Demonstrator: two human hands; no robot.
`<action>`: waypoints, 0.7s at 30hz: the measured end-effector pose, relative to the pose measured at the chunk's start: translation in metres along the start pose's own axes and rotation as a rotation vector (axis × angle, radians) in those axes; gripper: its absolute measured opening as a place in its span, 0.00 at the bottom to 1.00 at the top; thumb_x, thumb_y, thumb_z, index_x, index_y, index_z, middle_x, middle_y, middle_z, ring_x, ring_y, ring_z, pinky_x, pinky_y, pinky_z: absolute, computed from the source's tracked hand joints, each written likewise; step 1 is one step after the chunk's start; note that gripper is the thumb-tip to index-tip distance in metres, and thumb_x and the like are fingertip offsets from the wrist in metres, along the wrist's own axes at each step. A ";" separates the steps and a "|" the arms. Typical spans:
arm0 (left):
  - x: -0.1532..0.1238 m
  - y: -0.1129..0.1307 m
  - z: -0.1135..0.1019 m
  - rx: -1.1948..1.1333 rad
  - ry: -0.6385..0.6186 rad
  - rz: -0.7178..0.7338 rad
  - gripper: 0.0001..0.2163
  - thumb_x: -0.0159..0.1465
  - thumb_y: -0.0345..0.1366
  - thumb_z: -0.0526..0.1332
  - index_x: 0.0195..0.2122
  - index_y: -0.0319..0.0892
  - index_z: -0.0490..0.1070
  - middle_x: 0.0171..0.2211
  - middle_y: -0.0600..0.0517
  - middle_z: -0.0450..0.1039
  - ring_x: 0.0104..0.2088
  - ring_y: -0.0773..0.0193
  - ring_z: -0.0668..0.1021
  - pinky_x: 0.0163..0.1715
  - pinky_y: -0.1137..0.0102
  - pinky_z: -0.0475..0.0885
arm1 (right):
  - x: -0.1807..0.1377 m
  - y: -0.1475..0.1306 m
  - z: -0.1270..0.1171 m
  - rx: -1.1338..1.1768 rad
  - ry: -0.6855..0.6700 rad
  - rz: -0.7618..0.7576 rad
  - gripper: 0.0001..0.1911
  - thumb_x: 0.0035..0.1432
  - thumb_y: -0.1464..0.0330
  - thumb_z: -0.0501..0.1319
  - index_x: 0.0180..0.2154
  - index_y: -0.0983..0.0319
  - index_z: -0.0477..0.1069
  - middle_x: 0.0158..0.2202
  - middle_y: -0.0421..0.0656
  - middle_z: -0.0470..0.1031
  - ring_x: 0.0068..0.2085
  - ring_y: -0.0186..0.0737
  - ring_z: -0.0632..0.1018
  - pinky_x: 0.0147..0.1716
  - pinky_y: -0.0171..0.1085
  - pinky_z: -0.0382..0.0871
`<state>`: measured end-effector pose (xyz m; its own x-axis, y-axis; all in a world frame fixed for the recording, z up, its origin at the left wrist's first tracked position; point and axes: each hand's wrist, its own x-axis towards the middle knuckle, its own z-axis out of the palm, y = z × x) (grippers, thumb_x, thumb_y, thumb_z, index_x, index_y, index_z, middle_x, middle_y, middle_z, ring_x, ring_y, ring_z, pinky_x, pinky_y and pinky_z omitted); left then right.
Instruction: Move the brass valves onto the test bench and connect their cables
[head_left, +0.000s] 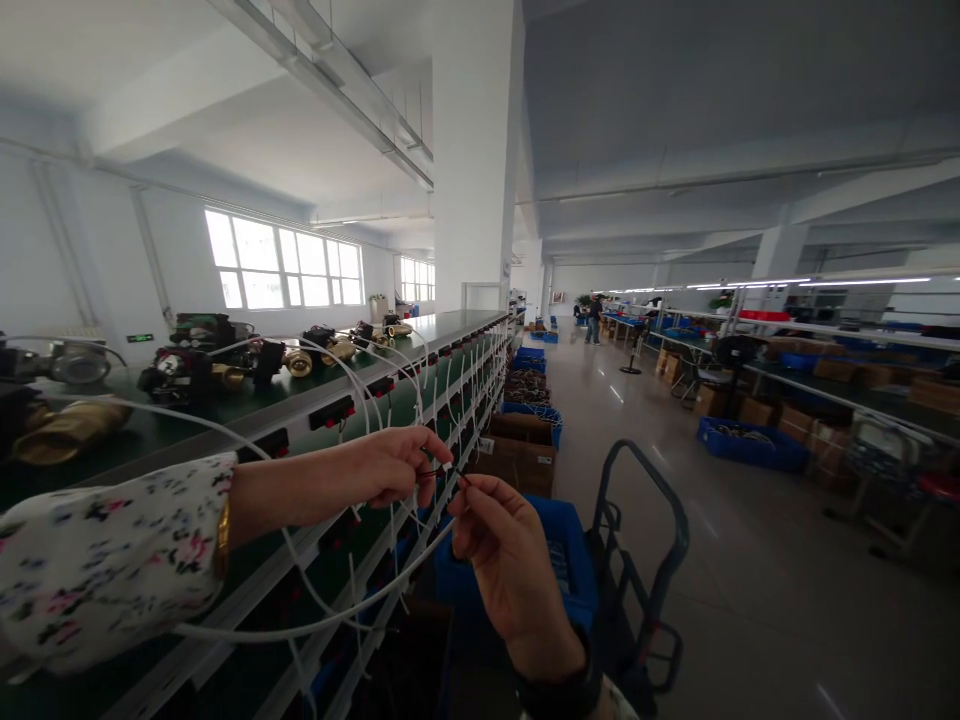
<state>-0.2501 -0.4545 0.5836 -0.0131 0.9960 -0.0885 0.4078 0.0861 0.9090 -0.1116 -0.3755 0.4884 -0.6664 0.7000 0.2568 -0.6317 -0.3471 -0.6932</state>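
Observation:
My left hand (382, 468) reaches in from the left, fingers bent and pinched by thin dark wires. Close beside it, my right hand (502, 550) is closed, thumb and forefinger pinching the thin wire end of a white cable (315, 628). That cable bows from the lower left up to my right fingers. Both hands meet in front of a rack (262, 400) hung with several white cables and black-and-red terminal blocks (331, 411). Brass valves (75, 430) with black actuators (172, 375) lie on the rack's green top at the left. The exact wire tips are too small to make out.
Below my right hand stands a blue bin (577, 590), with a trolley handle (679, 500) to its right. Cardboard boxes (517, 460) line the rack's side. Across the aisle are workbenches (847, 390) and another blue bin (750, 445). A person (594, 320) stands far back.

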 end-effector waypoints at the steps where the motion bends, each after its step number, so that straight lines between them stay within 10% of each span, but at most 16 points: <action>1: 0.000 -0.001 -0.001 -0.003 -0.005 -0.001 0.23 0.42 0.27 0.52 0.43 0.38 0.61 0.25 0.55 0.68 0.18 0.74 0.58 0.16 0.76 0.49 | 0.001 0.001 0.001 -0.007 -0.003 0.007 0.15 0.43 0.64 0.71 0.31 0.66 0.71 0.24 0.43 0.74 0.18 0.29 0.70 0.17 0.26 0.62; 12: -0.010 -0.006 -0.006 0.066 0.009 0.071 0.12 0.61 0.38 0.54 0.45 0.39 0.62 0.26 0.54 0.71 0.19 0.74 0.57 0.19 0.75 0.50 | 0.011 0.010 0.005 -0.197 0.063 -0.035 0.18 0.42 0.57 0.71 0.27 0.64 0.71 0.17 0.33 0.60 0.17 0.24 0.57 0.15 0.27 0.50; 21: -0.005 -0.014 -0.007 0.004 0.071 0.114 0.10 0.59 0.40 0.60 0.36 0.39 0.73 0.20 0.56 0.72 0.21 0.72 0.68 0.23 0.75 0.58 | 0.011 0.010 0.008 -0.442 0.030 -0.299 0.10 0.55 0.61 0.63 0.31 0.61 0.72 0.31 0.40 0.71 0.32 0.34 0.69 0.31 0.32 0.64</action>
<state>-0.2617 -0.4608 0.5745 -0.0314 0.9985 0.0446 0.4143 -0.0276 0.9097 -0.1288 -0.3760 0.4900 -0.4674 0.7479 0.4714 -0.5604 0.1617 -0.8123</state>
